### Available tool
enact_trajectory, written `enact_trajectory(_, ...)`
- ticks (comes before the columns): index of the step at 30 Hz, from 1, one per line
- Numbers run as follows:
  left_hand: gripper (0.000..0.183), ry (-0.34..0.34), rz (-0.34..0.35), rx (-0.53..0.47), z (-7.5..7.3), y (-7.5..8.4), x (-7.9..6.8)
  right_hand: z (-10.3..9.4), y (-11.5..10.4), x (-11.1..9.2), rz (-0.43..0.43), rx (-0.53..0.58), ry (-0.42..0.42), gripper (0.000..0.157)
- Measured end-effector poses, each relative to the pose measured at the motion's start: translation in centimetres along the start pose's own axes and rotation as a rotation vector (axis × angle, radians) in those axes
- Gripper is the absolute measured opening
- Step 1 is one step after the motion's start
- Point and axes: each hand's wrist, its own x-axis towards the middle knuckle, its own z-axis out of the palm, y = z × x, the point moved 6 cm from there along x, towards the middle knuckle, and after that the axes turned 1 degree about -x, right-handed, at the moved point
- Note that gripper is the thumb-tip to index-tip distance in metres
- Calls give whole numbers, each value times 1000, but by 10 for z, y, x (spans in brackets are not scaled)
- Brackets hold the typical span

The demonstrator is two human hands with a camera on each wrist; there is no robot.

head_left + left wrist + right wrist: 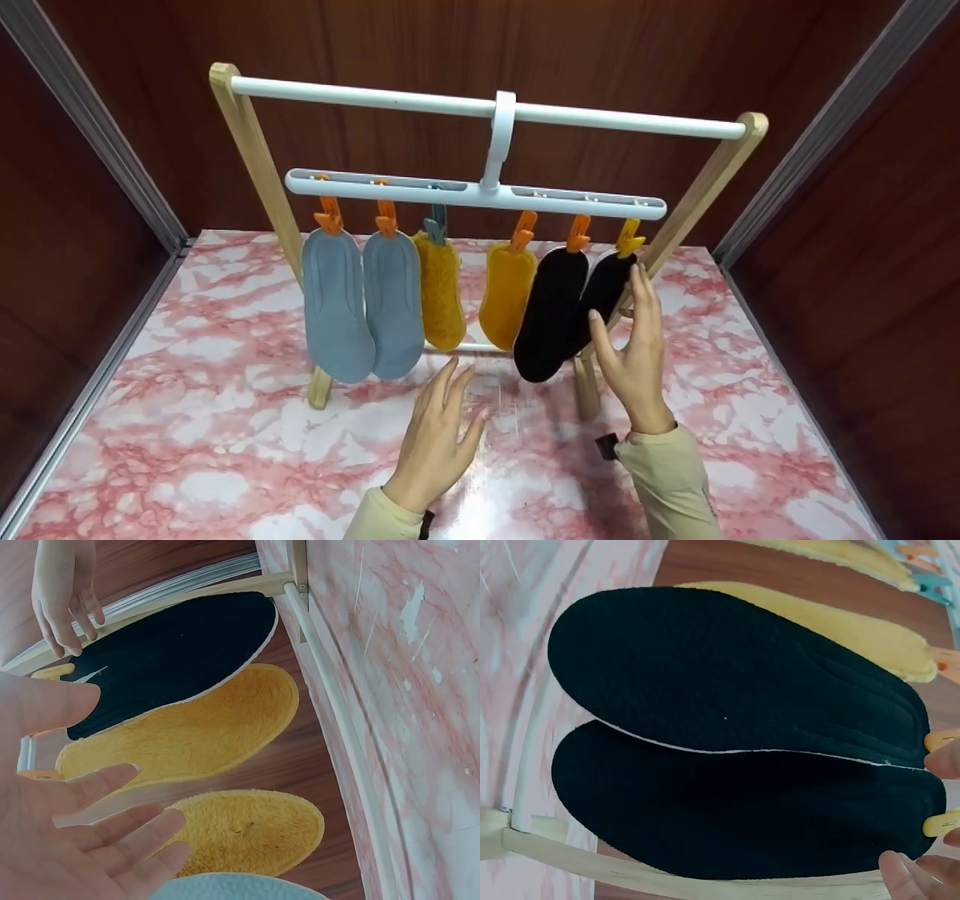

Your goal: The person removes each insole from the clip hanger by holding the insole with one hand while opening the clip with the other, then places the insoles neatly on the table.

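My right hand (636, 352) is at the rightmost black insole (606, 292), its fingertips by the upper edge near the yellow clip (630, 238). In the right wrist view its thumb (943, 759) and a finger (901, 875) stand apart on either side of that clip. A second black insole (551, 315) hangs beside it from an orange clip (578, 234). My left hand (435, 435) holds nothing, fingers spread, below the fuzzy yellow insole (441, 292). In the left wrist view its palm side faces the row of insoles.
Two grey-blue insoles (337, 307) and another yellow insole (507, 292) hang from the white clip hanger (472, 195). Its hook (503, 135) sits over the white bar (637, 118) of a wooden stand (255, 165). The marbled tabletop (225, 457) meets brown wall panels (390, 45).
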Motion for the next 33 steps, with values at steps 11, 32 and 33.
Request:
enact_trajectory(11, 50, -9, -12, 2, -1, -1, 0, -1, 4, 17, -31, -35, 40, 65)
enact_trajectory(32, 49, -24, 17, 10, -1, 4, 3, -2, 1, 20, 32, -1, 110, 47)
enact_trajectory(33, 49, -25, 18, 8, -1, 4, 3, -1, 5, 19, 35, -2, 103, 46)
